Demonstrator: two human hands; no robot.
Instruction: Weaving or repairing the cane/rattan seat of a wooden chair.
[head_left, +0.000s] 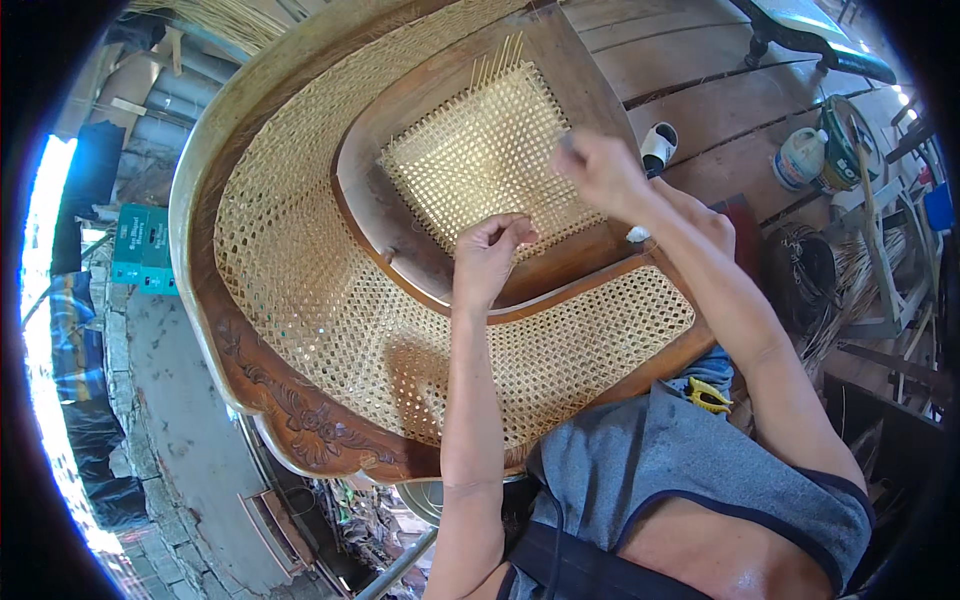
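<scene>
My left hand [490, 255] is closed in a pinch at the near edge of a square woven cane panel [465, 150]; any strand between its fingertips is too fine to make out. Raised over the panel's right side, my right hand [605, 172] is a fist, slightly blurred, with a small dark bit showing at its far end. What it grips I cannot make out. Several loose cane ends [497, 62] stick up from the panel's far edge. The panel sits in a wooden seat frame [362, 185], which lies on a larger carved chair back [300, 425] with cane webbing [300, 255].
Right of the frame lies a white cup-like container [658, 145] with a dark inside. Farther right stand a jug [800, 158] and a green tub [848, 150], with a dark coil [800, 265] nearer. A green crate [143, 248] is at the left. Yellow-handled tool [708, 396] by my lap.
</scene>
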